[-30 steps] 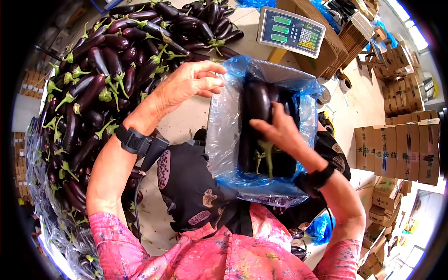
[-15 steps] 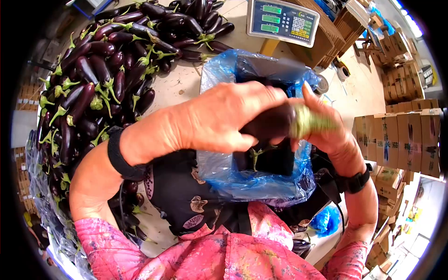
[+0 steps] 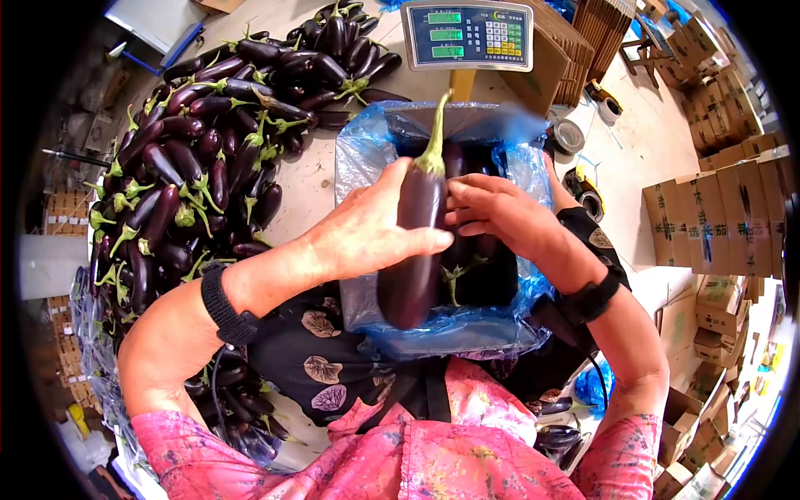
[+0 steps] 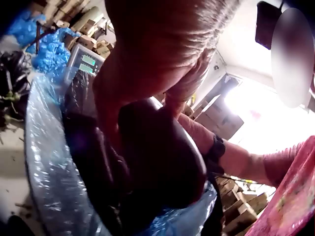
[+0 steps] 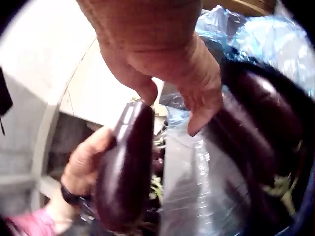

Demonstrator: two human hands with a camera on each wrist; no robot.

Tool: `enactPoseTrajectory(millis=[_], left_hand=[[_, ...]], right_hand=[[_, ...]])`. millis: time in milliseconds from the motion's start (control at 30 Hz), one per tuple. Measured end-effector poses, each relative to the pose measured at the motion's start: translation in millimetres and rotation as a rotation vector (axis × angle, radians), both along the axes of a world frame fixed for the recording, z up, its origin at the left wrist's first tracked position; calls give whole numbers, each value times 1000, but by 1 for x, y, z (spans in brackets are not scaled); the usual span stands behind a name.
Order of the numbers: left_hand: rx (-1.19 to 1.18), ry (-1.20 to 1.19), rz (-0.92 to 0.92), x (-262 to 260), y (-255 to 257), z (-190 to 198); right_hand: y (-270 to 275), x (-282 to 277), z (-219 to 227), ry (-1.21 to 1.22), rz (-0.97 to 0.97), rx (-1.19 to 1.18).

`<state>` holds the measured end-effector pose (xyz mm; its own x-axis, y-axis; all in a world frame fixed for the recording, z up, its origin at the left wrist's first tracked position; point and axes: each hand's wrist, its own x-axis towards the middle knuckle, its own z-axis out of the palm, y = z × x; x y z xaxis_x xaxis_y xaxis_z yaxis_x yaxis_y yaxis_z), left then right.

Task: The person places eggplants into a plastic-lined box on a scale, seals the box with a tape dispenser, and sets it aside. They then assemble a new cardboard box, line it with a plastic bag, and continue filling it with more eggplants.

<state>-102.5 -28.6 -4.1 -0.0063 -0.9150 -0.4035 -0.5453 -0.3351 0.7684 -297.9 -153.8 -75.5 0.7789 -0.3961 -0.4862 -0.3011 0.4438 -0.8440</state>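
Observation:
A dark purple eggplant (image 3: 417, 250) is gripped in my left hand (image 3: 354, 229), thumb across its front, above the left part of a lined box. Its green stem points away from me and its rounded end towards me. My right hand (image 3: 512, 217) is just right of it, fingers loosely bent and apart, fingertips close to the eggplant's side. In the right wrist view, the right hand (image 5: 157, 54) has nothing between thumb and fingers. Blue clear plastic (image 3: 362, 292) lines the box, and other eggplants (image 5: 266, 108) lie inside, partly hidden by the hands.
A large heap of eggplants (image 3: 183, 167) covers the floor on the left. Behind the box stands a scale display (image 3: 468, 35) with lit green readouts. Flattened cartons (image 3: 546, 58) lean beyond it, and printed boxes (image 3: 708, 221) are stacked at the right. Tape rolls (image 3: 569, 136) lie near the box.
The right hand took an eggplant from the box and both hands handled it. It turned from stem rightward to stem away from me; now the left hand alone holds it.

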Motion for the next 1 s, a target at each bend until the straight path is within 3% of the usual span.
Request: enactPoseTrajectory(millis=[33,100,267,300,367,400,433,533,600,667,767,867,1000], left_hand=[[-41,15,36,-4,-2,0],[-175,61,81,-11,-12,-16],[-117,8,-61,-27,-23,-54],[-40,192,-102,-20,-33,-54],[61,181,-18,-8,-44,-29],[52,344,205,0,-48,-43],[-33,376,253,2,-49,-51],[-31,-21,281,-5,-58,-99],[-60,-256,261,-16,-61,-141],[-38,-248,357,-30,-71,-156],[-5,-225,423,-38,-73,-145],[-56,-227,404,-33,-75,-125],[-241,-155,327,-13,-69,-104]], right_hand=[[-1,-1,-2,-123,20,201],[12,-2,25,-166,-35,264],[6,-26,12,-67,60,-167],[7,-28,15,-39,50,-205],[7,-32,27,29,-8,-232],[3,-36,24,24,-77,-271],[2,-44,40,78,-80,-355],[-1,-67,45,55,-199,-588],[3,-74,53,-53,-254,-569],[6,-77,50,-43,-130,-781],[12,-76,45,11,-28,-1039],[12,-70,38,-89,-110,-1019],[2,-71,33,-126,-6,-1190]])
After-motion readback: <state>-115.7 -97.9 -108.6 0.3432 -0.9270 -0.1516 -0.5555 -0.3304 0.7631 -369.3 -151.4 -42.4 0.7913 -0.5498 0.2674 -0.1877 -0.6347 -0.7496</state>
